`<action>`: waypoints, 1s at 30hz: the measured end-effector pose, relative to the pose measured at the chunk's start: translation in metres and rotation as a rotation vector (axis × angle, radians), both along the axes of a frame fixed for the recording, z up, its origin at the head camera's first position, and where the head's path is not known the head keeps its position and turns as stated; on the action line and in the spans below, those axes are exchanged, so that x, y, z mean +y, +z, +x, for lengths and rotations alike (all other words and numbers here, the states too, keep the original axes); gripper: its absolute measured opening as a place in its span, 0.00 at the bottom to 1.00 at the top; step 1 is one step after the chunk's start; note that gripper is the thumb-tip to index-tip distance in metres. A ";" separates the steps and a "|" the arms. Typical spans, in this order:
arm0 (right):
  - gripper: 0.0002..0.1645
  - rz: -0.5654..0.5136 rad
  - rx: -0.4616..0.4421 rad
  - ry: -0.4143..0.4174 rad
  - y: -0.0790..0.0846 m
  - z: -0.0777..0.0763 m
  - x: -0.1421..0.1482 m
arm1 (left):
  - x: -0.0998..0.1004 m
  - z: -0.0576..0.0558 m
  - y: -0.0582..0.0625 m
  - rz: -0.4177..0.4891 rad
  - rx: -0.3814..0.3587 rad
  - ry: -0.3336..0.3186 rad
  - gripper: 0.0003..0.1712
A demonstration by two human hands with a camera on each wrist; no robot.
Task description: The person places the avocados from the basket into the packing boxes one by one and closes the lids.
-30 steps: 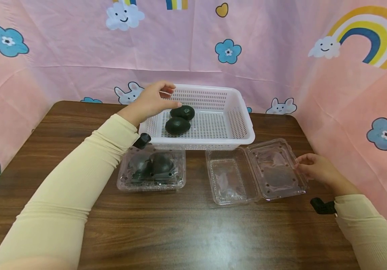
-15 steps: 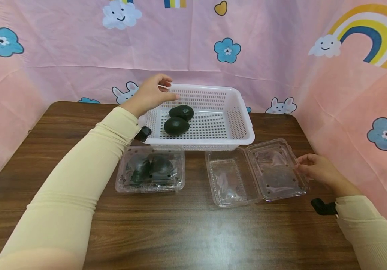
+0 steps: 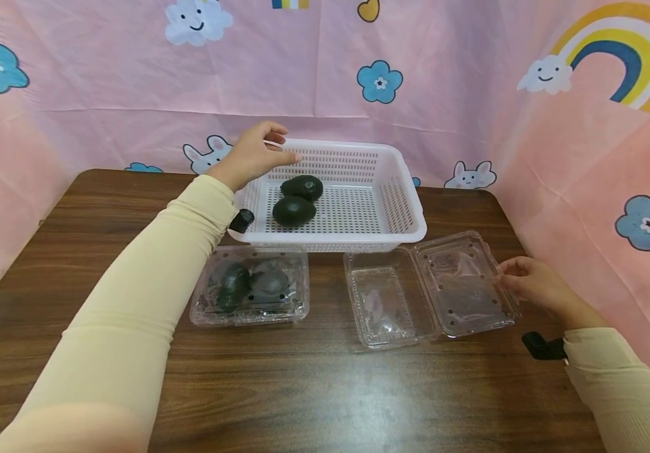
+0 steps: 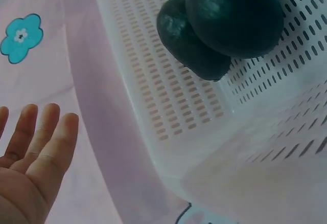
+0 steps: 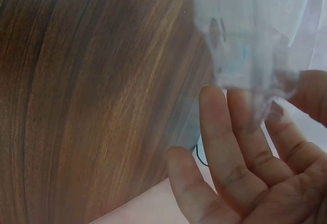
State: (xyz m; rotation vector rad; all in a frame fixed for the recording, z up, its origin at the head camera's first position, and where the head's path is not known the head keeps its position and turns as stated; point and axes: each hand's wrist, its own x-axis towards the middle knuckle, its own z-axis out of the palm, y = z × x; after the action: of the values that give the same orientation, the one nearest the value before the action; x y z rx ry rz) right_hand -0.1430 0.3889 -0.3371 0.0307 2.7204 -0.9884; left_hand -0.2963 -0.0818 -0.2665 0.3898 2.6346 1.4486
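Observation:
My left hand (image 3: 257, 154) hovers over the left end of a white slotted basket (image 3: 409, 207), fingers apart and holding nothing. Two dark green avocados lie together inside: the nearer avocado (image 3: 294, 212) and the farther avocado (image 3: 302, 187). In the left wrist view the hand (image 4: 36, 157) is beside the basket wall, clear of both fruits. My right hand (image 3: 534, 286) pinches the outer edge of the lid (image 3: 466, 283) of a clear plastic clamshell box, which lies opened out with its tray (image 3: 384, 302) to the left. The right wrist view shows thumb and fingers (image 5: 214, 116) at that edge.
A second clear clamshell box (image 3: 296, 302), lid down, stands in front of the basket at left with dark avocados (image 3: 234, 286) in it. Patterned pink cloth (image 3: 313, 69) encloses the back and sides of the brown wooden table (image 3: 302, 390).
My left hand has risen slightly, away from the avocados in the basket. The right hand keeps its hold on the lid edge. The head view has shifted a little.

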 end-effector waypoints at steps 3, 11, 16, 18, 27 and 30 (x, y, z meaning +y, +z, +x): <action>0.21 0.011 0.004 0.001 0.000 -0.001 0.000 | 0.000 -0.004 -0.004 0.003 -0.004 0.002 0.42; 0.21 0.023 0.004 -0.004 -0.001 -0.001 0.000 | 0.001 -0.015 -0.011 -0.018 -0.020 0.001 0.43; 0.21 0.016 0.007 -0.004 0.000 -0.001 0.000 | 0.001 -0.020 -0.015 -0.035 -0.041 -0.010 0.43; 0.21 0.015 0.006 -0.007 0.000 -0.001 0.000 | 0.000 -0.022 -0.017 -0.046 -0.056 -0.018 0.43; 0.21 -0.006 0.004 -0.013 0.000 -0.001 0.000 | -0.001 -0.031 -0.027 -0.137 -0.099 -0.046 0.42; 0.20 -0.025 0.001 -0.021 -0.001 -0.002 0.001 | 0.000 -0.032 -0.032 -0.147 -0.114 -0.050 0.43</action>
State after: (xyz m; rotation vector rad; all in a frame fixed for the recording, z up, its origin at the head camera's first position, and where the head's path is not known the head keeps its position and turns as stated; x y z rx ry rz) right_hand -0.1449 0.3902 -0.3384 0.0540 2.7138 -1.0287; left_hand -0.3285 -0.0820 -0.2981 0.3439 2.5996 1.2154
